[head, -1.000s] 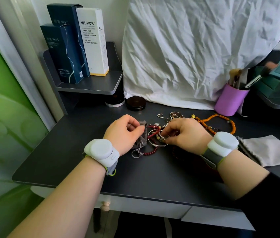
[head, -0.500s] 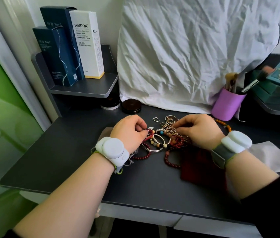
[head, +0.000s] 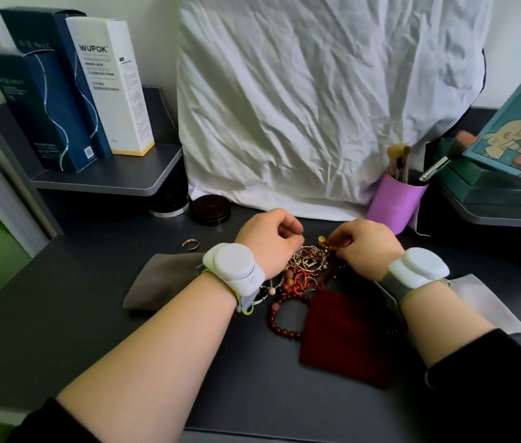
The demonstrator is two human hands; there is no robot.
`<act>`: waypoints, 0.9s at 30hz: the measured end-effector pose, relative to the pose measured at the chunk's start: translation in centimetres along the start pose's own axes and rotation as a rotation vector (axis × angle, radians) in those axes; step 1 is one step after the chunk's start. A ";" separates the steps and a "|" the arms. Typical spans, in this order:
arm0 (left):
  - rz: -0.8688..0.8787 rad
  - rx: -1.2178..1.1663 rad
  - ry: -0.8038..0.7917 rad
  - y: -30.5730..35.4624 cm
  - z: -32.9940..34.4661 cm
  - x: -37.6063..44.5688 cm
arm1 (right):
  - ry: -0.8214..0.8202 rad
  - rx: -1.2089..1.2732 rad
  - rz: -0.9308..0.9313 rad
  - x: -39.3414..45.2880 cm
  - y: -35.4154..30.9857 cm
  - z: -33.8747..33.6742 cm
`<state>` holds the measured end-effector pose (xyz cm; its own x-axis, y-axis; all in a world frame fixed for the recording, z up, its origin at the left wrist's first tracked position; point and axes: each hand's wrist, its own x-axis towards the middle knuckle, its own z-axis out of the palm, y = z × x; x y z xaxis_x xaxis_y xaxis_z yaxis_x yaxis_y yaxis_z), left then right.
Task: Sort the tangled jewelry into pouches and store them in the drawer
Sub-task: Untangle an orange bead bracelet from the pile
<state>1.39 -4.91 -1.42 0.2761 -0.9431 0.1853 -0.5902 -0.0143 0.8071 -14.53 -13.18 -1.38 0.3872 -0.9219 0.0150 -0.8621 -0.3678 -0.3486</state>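
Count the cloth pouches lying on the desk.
3: a grey pouch left of the left forearm, a dark red pouch between the forearms, and a pale grey pouch partly under the right forearm. More may be hidden.

On the bench [head: 61, 330] the jewelry tangle [head: 307, 270] lies mid-way, between one pouch [head: 163, 282] to its left and another [head: 345, 334] in front at right; a ring [head: 190, 243] lies behind the left pouch; the brush cup [head: 395, 203] stands behind at right

A tangled jewelry heap [head: 307, 266] of gold rings and red beads lies between a grey pouch [head: 163, 282] and a dark red pouch [head: 345, 340]. Both pouches lie flat. A pale third pouch [head: 483, 302] seems to lie rightward.
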 end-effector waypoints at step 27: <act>-0.206 -1.036 -0.296 -0.7 2.6 2.6 | 0.221 0.950 -0.203 0.9 0.2 0.0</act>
<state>0.53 -8.23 -2.92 0.0216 -0.9991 -0.0375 0.4085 -0.0254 0.9124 -14.32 -14.11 -1.38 0.3452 -0.8899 0.2983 -0.1290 -0.3598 -0.9241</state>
